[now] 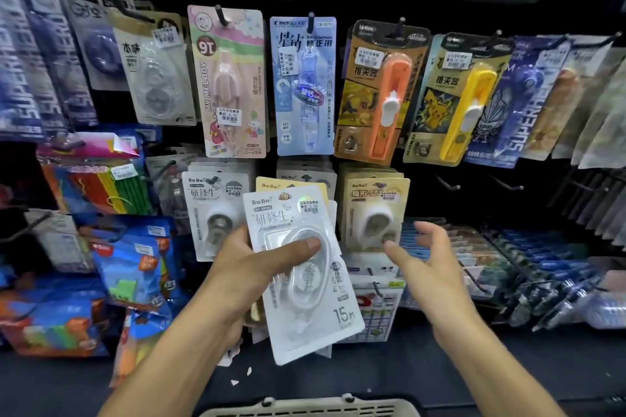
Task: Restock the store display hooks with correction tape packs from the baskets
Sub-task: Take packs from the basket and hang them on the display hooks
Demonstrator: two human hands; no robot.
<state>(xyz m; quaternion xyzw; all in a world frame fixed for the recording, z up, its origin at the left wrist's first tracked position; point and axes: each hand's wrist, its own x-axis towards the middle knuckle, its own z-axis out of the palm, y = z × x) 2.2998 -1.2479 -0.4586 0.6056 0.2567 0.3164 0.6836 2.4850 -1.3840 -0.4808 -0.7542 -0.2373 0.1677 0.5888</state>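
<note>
Correction tape pack point(301, 267) gripped in my left hand point(250, 267), thumb across blister, long axis upright, tilted left. Right hand point(423, 264) empty, fingers point(399, 256) spread, just beside pack (nearer beige row). Matching white packs point(213, 213) hang up-left.

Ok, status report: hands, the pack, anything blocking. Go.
Left hand grips white correction tape pack, more packs behind it. Right hand open, empty, beside it. Hanging white packs and beige packs crowd the row behind.
</note>
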